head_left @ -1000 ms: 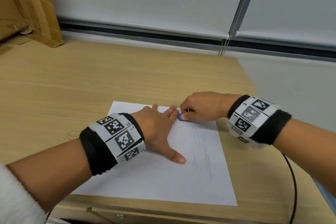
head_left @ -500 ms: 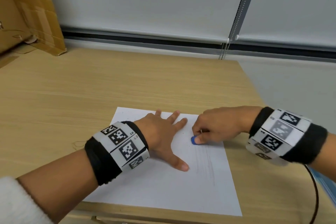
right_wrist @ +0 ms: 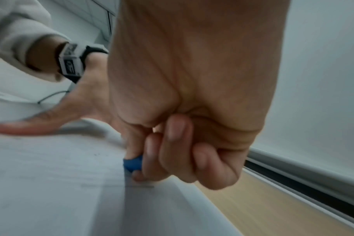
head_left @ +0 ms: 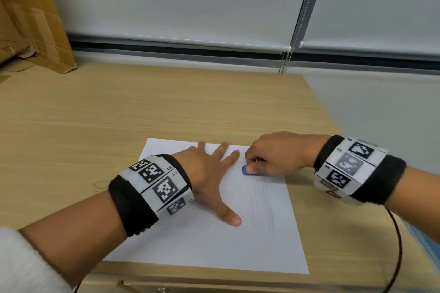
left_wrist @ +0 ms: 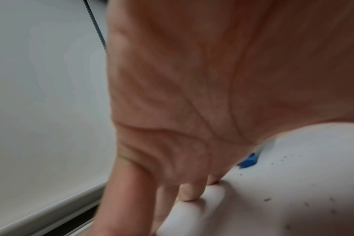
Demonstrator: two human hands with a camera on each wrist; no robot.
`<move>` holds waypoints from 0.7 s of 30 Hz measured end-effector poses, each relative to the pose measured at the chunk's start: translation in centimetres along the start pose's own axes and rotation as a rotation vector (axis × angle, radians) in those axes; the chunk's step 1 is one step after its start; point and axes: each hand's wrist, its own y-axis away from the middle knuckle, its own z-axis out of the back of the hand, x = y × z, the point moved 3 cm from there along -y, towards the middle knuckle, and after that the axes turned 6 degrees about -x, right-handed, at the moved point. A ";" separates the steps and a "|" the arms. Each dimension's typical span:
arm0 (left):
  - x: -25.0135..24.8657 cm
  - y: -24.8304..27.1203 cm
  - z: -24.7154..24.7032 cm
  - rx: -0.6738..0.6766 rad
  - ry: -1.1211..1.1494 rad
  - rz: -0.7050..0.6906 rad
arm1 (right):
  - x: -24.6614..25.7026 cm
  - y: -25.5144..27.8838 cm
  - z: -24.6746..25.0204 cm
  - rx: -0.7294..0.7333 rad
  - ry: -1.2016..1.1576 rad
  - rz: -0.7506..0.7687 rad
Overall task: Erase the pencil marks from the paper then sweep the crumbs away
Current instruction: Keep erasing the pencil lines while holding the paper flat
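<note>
A white sheet of paper (head_left: 204,242) lies on the wooden desk (head_left: 119,114), with faint grey pencil strokes (head_left: 264,200) on its right half. My left hand (head_left: 214,173) lies flat on the sheet, fingers spread, holding it down. My right hand (head_left: 269,157) pinches a small blue eraser (head_left: 245,170) and presses it on the paper near the top of the strokes, just right of the left fingertips. The right wrist view shows the eraser (right_wrist: 132,163) between thumb and fingers. Small dark crumbs (left_wrist: 283,191) dot the paper in the left wrist view, where the eraser (left_wrist: 249,162) peeks out past the palm.
A cardboard box (head_left: 31,21) leans at the desk's far left. A window blind with a bead chain (head_left: 285,59) runs along the back. The desk's right edge lies close to the paper. A black cable (head_left: 397,245) trails from the right wrist.
The right hand with the eraser moved down and right along the strokes, then back up a little. The left hand stays pressed on the paper.
</note>
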 end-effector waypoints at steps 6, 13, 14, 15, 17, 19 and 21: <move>-0.2 -0.2 0.2 0.035 -0.012 0.009 | 2.7 3.3 -1.9 0.097 -0.059 0.114; -0.2 -0.3 0.1 0.050 -0.022 0.015 | 2.2 2.7 -1.6 0.000 -0.004 0.048; -0.3 -0.2 0.2 0.058 -0.021 0.017 | 2.8 3.4 -2.0 0.032 -0.017 0.088; -0.4 -0.2 0.2 0.066 -0.017 0.022 | 3.3 3.8 -2.3 0.064 -0.023 0.125; -0.5 -0.1 0.3 0.076 -0.010 0.030 | 3.7 3.6 -1.7 0.075 -0.017 0.143; -0.5 -0.1 0.3 0.080 -0.011 0.037 | 3.0 2.7 -1.0 0.025 0.003 0.085; -0.5 -0.1 0.3 0.086 -0.010 0.042 | 2.6 2.7 -1.1 -0.026 0.022 0.057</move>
